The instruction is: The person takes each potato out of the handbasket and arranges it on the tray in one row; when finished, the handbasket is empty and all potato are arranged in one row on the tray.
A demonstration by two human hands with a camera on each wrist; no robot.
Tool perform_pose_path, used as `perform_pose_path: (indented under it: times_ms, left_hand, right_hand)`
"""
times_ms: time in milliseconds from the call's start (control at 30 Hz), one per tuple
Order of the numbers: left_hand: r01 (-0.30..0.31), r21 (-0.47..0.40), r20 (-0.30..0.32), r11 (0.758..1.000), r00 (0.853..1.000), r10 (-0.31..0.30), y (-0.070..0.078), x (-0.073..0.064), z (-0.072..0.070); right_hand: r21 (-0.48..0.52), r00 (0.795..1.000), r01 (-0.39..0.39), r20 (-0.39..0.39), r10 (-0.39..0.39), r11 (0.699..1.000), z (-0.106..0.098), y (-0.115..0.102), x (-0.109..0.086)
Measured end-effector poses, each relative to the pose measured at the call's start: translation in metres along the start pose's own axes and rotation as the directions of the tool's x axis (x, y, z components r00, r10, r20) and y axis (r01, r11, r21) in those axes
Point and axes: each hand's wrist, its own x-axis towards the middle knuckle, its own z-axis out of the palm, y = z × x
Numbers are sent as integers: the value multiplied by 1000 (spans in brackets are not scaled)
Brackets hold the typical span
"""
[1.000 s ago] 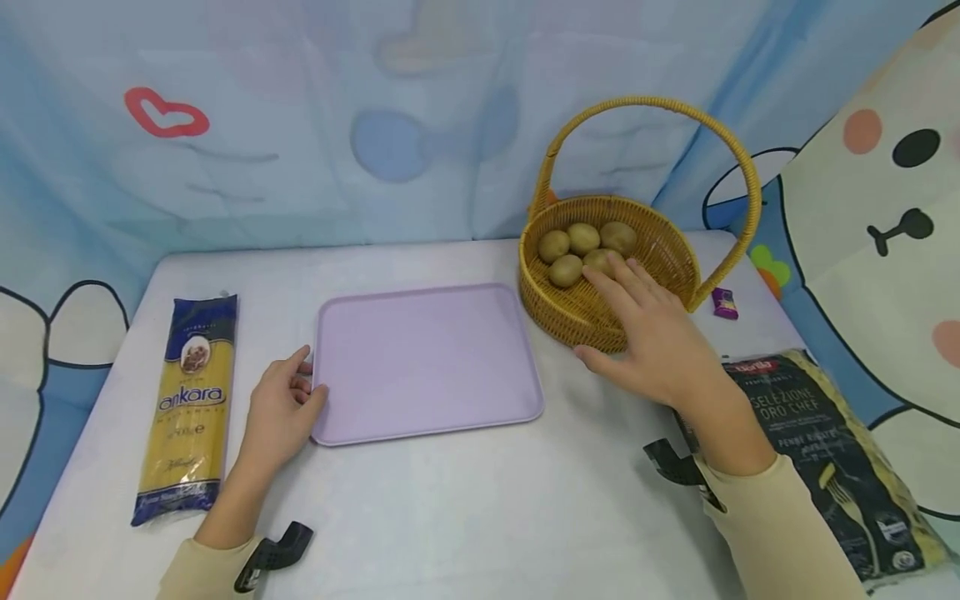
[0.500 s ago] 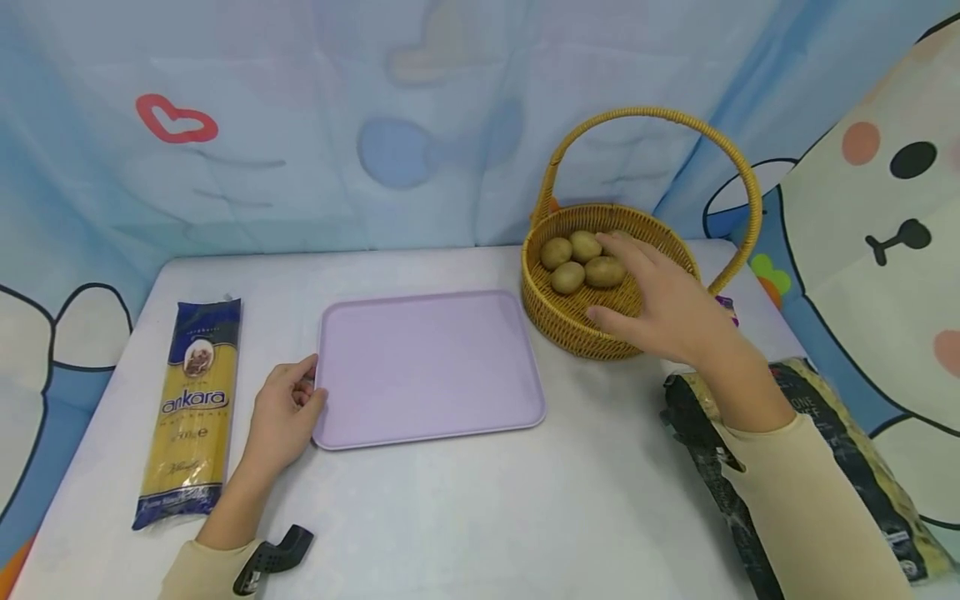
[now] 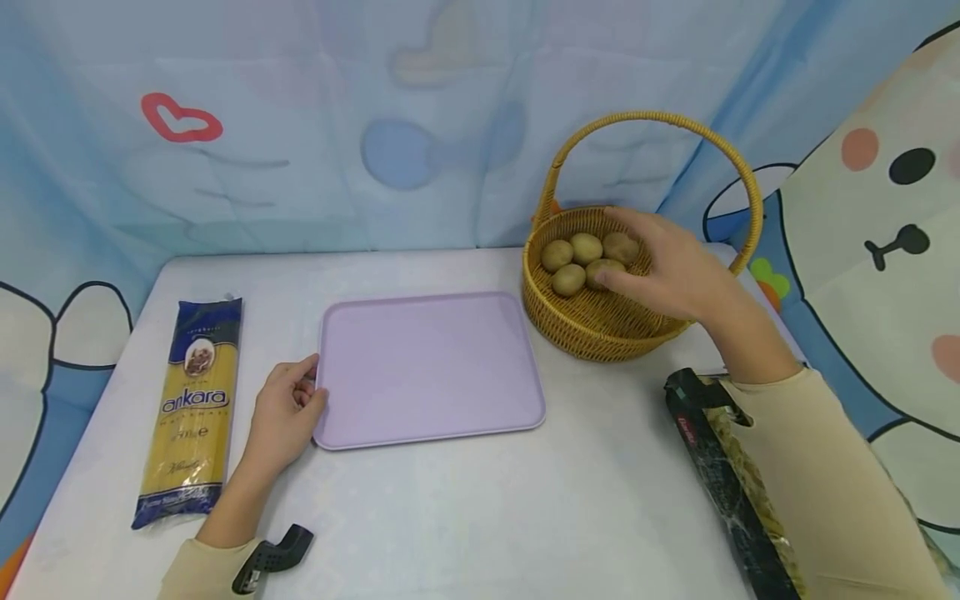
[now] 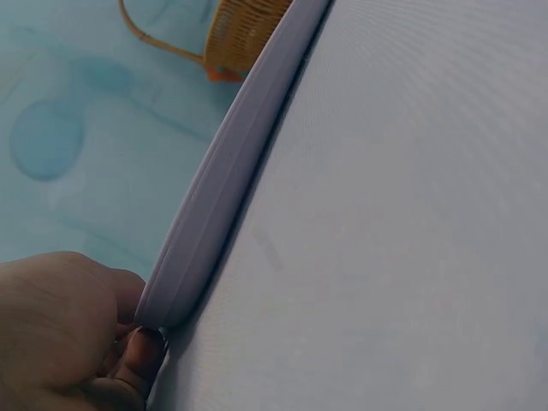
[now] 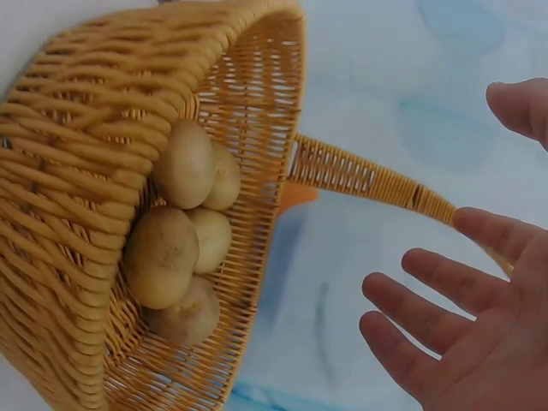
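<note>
Potatoes [image 3: 586,249] lie bunched in the basket [image 3: 577,336], whose wall likely stops them rolling. Right hand [image 3: 678,268] hovers over its right side, fingers spread, holding nothing; probably suits a grasp. Left hand [image 3: 283,412] pinches the tray's [image 3: 431,371] left edge, presumably steadying it.

White table [image 3: 480,525]; ankara packet [image 3: 190,412] left; purple tray [image 3: 431,371] centre; wicker basket [image 3: 585,337] back right; black bag [image 3: 738,508] front right
</note>
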Motion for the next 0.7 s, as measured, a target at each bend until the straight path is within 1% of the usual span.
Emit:
perform_pose_path:
  times_ms: [133,300,433,700]
  left_hand:
    - [-5,-2,-5,1000,1000,5,-1,0,0]
    - [-19,-12,-9,1000,1000,19,-2,1,0]
    - [-30,-18,-12,999,999,29,-2,2,1]
    - [-25,-22,-19,999,1000,25,-5,2,0]
  right_hand:
    - [16,999,-30,23,30,999,-2,1,9]
    - [32,998,-45,49,43,998,-3,6,21]
    - [50,995,-71,80,67,996,-1,13,32]
    - [89,987,-109,130,97,990,5,21,54]
